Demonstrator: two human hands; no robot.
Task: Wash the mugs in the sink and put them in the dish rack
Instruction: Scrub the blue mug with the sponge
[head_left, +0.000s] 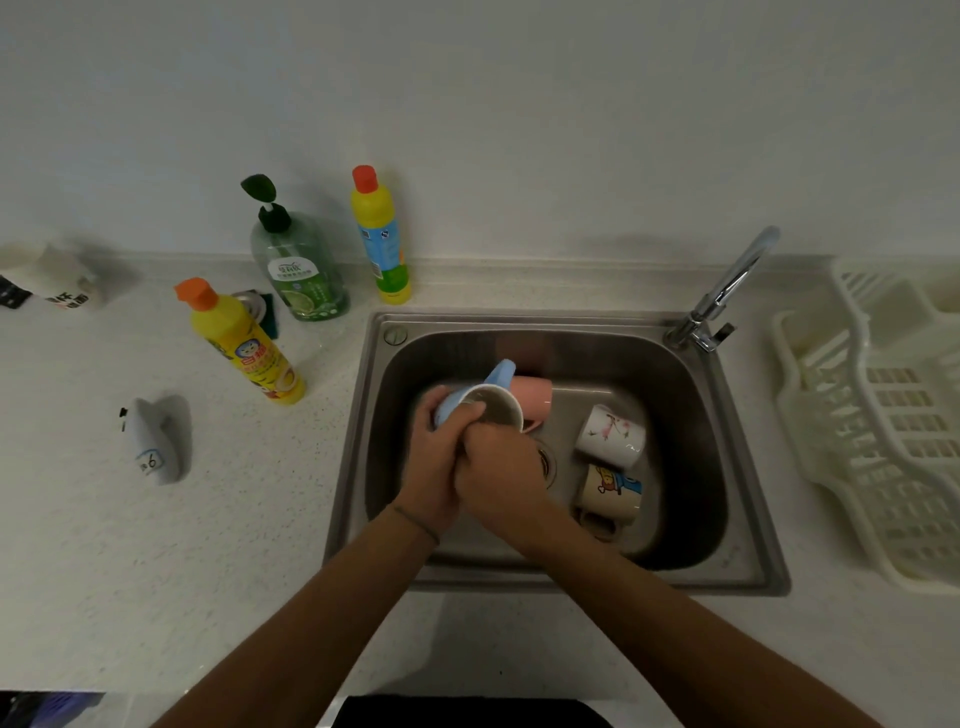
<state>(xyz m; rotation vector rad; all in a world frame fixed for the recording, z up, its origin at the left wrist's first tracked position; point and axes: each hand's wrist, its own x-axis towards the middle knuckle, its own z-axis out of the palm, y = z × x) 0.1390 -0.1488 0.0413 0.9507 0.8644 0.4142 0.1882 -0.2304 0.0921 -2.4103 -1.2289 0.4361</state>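
Head view: the left hand (434, 457) wraps the outside of the blue mug (470, 400), held over the steel sink (691, 467); the right hand (501, 475) pinches its rim, fingertips reaching inside. A glossy, wet mug could slip from that hold and chip against the pink mug (535, 397) just behind it. Right of the grip lie the smooth white floral mug (610, 436) and beige cartoon mug (608, 496); well beyond them stands the slatted plastic dish rack (883, 415), holding no mugs yet
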